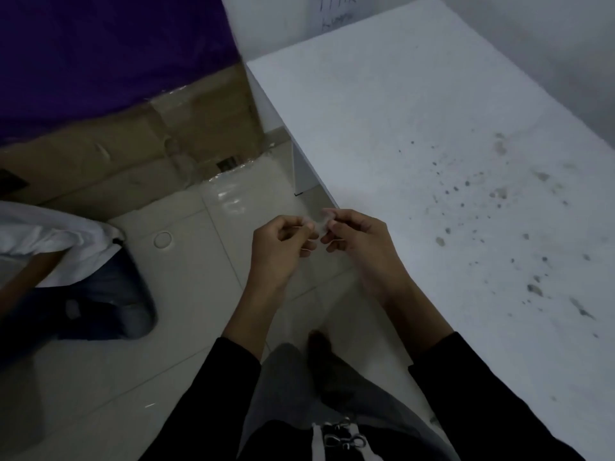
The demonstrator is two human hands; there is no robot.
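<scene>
The person stands at the near corner of the white, dark-speckled tabletop [432, 128] and works a small clear piece of thin plastic [318, 224] between both hands; it is too small and dim to say whether it is a film or a tiny bag. The step in hand appears to be separating or opening this piece. To do it well, pinch each side close to the edge, draw the two sides apart slowly and evenly, and avoid twisting, since so thin a piece will probably tear or slip. Moving the work over the tabletop would make a dropped piece easier to recover. The piece is in the air between the fingertips, above the pale tiled floor [186, 311] and just beside the tabletop edge. The left hand [279, 251] is raised, back of the hand towards the camera, fingers curled and pinching the left side of the piece; a thin pale band [307, 249], possibly elastic, shows at its lower fingers. The right hand [356, 237] faces it, thumb and forefinger gripping the right side, remaining fingers loosely bent. Both forearms, in black sleeves, converge forward from the body.
</scene>
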